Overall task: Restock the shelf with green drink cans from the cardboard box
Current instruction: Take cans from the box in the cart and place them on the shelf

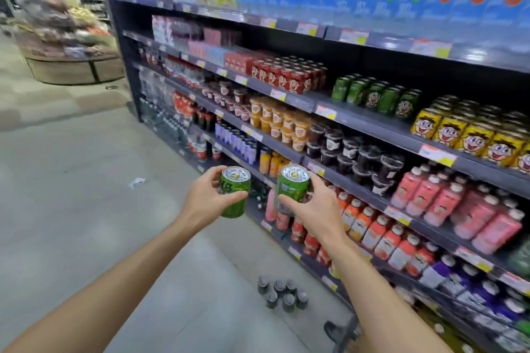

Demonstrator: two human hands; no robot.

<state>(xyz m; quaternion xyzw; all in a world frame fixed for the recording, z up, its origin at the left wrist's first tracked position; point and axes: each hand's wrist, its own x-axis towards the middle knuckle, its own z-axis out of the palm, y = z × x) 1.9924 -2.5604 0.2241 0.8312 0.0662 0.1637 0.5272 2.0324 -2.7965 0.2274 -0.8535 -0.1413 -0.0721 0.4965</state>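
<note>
My left hand (205, 198) grips a green drink can (234, 195) upright at chest height in the aisle. Beside it, my right hand (317, 208) holds a second green can (292, 188), also upright. Both cans hang in front of the lower shelves. Up and to the right, a group of green cans (375, 94) stands on a dark shelf (372, 123), between red cans (289, 74) and yellow cans (473, 135). A gap of bare shelf lies left of the shelved green cans. The cardboard box is out of view.
The shelving unit runs along the right, packed with water bottles (401, 0), jelly cups (286, 123) and pink bottles (447, 203). Several small grey cans (282, 295) stand on the floor near its base. Open floor lies left; a produce stand (68, 46) sits far back.
</note>
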